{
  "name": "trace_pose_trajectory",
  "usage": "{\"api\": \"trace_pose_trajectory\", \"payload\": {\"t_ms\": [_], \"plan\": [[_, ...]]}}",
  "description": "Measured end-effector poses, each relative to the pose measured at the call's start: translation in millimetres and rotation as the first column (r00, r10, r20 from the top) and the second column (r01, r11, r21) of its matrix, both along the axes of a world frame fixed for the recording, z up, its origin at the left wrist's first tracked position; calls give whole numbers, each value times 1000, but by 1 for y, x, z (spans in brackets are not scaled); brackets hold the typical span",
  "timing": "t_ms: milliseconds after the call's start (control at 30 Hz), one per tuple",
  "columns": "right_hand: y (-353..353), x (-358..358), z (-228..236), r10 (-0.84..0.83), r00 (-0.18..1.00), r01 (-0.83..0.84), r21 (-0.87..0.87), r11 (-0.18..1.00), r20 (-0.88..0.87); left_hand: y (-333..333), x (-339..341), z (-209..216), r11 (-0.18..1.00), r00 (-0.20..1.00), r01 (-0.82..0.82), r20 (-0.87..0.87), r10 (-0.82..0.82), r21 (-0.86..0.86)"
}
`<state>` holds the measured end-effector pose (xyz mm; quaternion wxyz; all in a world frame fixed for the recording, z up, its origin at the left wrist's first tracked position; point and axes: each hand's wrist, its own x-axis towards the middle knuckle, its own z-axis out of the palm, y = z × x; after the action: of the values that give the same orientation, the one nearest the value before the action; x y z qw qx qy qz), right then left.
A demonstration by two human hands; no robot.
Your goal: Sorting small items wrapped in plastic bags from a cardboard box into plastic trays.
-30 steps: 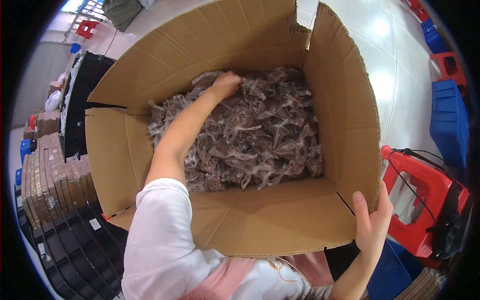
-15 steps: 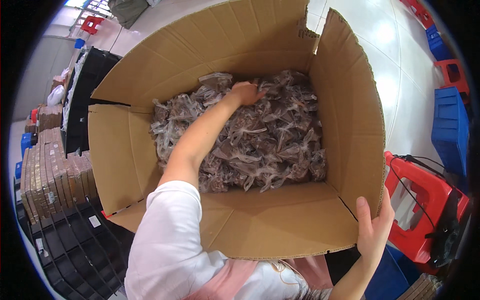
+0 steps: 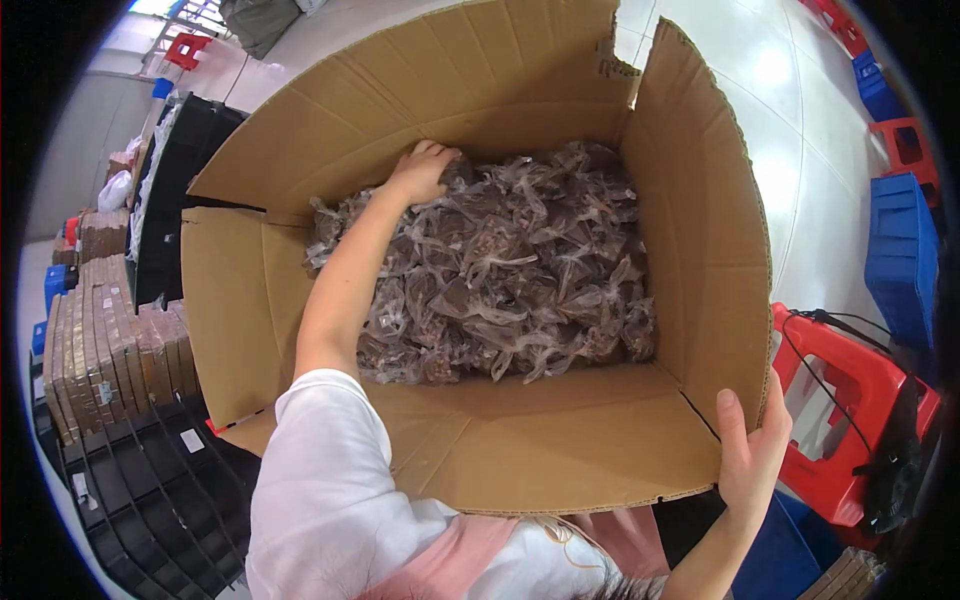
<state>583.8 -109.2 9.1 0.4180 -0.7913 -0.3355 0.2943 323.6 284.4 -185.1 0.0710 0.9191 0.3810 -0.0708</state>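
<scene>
A large open cardboard box fills the middle of the view. Inside lies a heap of small clear plastic bags holding brown parts. My left hand reaches deep into the box and rests on the bags at the far left corner of the heap, its fingers curled around them. My right hand grips the box's near right corner, thumb on the inside of the wall and flap.
Black trays and rows of brown cartons stand at the left. A red plastic stool with a black cord is at the right, blue crates beyond it. The floor is pale and glossy.
My left hand has shifted across the bags and now sits at the far left of the heap. My right hand keeps its hold on the box corner.
</scene>
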Motion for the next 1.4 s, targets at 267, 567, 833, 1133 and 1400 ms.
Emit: {"api": "trace_pose_trajectory", "payload": {"t_ms": [267, 567, 833, 1133, 1400], "plan": [[-2, 0, -2, 22, 999, -23, 15, 1000, 40, 8, -25, -10, 988, 974, -152, 163, 156, -39], [2, -2, 1, -4, 999, 4, -6, 1000, 32, 10, -3, 7, 893, 709, -314, 546, 447, -322], [2, -3, 1, -14, 999, 14, -5, 1000, 45, 4, -13, -3, 826, 683, -169, 540, 492, -538], [2, -3, -2, -30, 999, 29, 9, 1000, 35, -15, -3, 17, 995, 929, -81, 358, 97, -60], [1, -1, -1, -26, 1000, 26, -20, 999, 17, -12, 2, 18, 992, 956, 66, 291, -31, -110]]}}
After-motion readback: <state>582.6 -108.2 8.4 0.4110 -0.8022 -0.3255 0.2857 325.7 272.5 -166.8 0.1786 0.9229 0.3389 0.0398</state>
